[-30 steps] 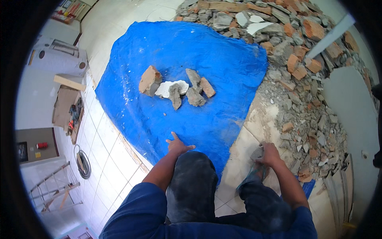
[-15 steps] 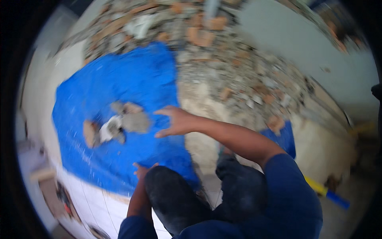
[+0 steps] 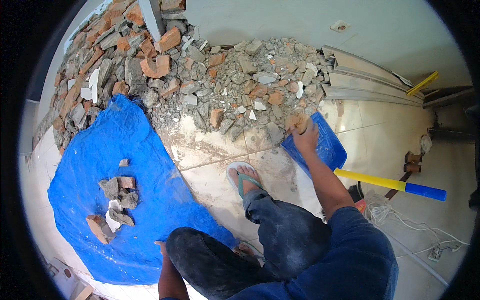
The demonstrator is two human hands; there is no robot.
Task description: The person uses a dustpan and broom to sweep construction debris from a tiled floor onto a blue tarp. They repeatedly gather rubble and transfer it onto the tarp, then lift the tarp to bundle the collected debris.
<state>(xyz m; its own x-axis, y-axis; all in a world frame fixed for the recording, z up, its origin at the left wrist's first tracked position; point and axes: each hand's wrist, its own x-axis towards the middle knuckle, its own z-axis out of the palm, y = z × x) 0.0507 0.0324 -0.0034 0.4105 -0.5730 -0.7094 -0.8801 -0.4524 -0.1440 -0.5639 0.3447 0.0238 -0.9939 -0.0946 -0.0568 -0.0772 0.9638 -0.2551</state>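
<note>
My right hand (image 3: 308, 140) reaches forward, its fingers closed over a broken brick piece (image 3: 297, 122) at the edge of a blue dustpan (image 3: 326, 145). Low on the left, my left hand (image 3: 161, 246) is beside my bent knee at the tarp's near edge; the knee hides most of its fingers. A blue tarp (image 3: 95, 150) lies spread on the tiles at left. On it sit several grey and orange rubble chunks (image 3: 120, 187) with a white flake (image 3: 113, 215) among them.
A rubble heap (image 3: 240, 85) of brick and mortar runs along the wall. The dustpan's yellow-and-blue handle (image 3: 390, 185) points right. Nearby are a tangled white cable (image 3: 382, 210) and a dark-bristled brush (image 3: 356, 192). Long metal strips (image 3: 370, 82) lie by the wall.
My right hand has swung from above the tarp, open, over to the brick piece by the dustpan and closed on it. My view has turned to the right.
</note>
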